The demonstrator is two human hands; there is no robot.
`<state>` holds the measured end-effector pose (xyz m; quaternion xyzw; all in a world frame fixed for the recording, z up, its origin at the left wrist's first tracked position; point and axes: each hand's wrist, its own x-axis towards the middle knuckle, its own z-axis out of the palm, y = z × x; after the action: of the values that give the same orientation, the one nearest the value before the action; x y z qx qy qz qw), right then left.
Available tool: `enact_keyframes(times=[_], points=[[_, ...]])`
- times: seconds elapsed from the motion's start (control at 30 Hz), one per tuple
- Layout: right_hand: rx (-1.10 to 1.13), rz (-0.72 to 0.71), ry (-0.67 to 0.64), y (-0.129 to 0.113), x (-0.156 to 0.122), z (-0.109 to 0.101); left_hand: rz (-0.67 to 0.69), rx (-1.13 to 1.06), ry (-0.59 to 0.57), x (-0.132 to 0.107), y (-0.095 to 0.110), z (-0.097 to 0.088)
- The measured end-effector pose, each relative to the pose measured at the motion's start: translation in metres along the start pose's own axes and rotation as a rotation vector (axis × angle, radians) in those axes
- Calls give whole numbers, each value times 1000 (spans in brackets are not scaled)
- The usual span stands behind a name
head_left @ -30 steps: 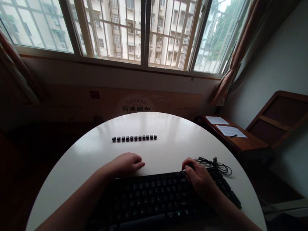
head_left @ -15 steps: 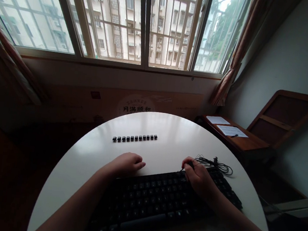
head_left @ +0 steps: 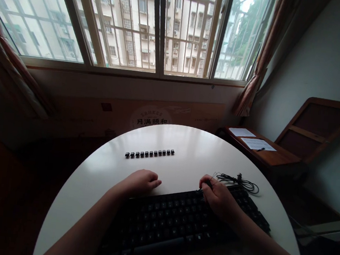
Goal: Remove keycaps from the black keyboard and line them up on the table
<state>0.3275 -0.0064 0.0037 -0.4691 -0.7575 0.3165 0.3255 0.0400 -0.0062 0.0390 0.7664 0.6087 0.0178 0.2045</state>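
Observation:
A black keyboard (head_left: 171,220) lies across the near part of the white round table (head_left: 187,139). By its far left edge rests my left hand (head_left: 142,179), fingers curled under and thumb pointing right; whatever the fingers hold, if anything, is hidden. Above the keyboard's far edge, right of centre, my right hand (head_left: 219,196) is closed around the small dark handle of what looks like a keycap puller (head_left: 208,183), with thin wires sticking out of it. Beyond my left hand, several black keycaps (head_left: 151,153) stand in one slanting row.
A coiled black cable (head_left: 242,182) lies behind the keyboard's right part. To the right, a wooden chair (head_left: 286,158) carries paper sheets (head_left: 257,144) and a pen (head_left: 260,149). A barred window (head_left: 180,34) and a printed cardboard panel (head_left: 189,115) are behind the table.
The view has shifted slightly. My right hand has tilted a little with the puller in its grip; my left hand, keyboard and keycap row look the same.

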Motion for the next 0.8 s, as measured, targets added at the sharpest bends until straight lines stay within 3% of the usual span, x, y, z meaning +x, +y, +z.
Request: enact_keyframes(times=[0.23, 0.4, 0.6, 0.8], points=[[-125, -147, 18, -2, -7, 3, 12, 8, 5, 3, -2, 2], [220, -10, 46, 10, -4, 4, -1, 23, 2, 2, -2, 1], [604, 176, 206, 17, 3, 0, -15, 30, 1, 0, 2, -2], [512, 15, 92, 15, 0, 4, -37, 56, -50, -11, 12, -10]])
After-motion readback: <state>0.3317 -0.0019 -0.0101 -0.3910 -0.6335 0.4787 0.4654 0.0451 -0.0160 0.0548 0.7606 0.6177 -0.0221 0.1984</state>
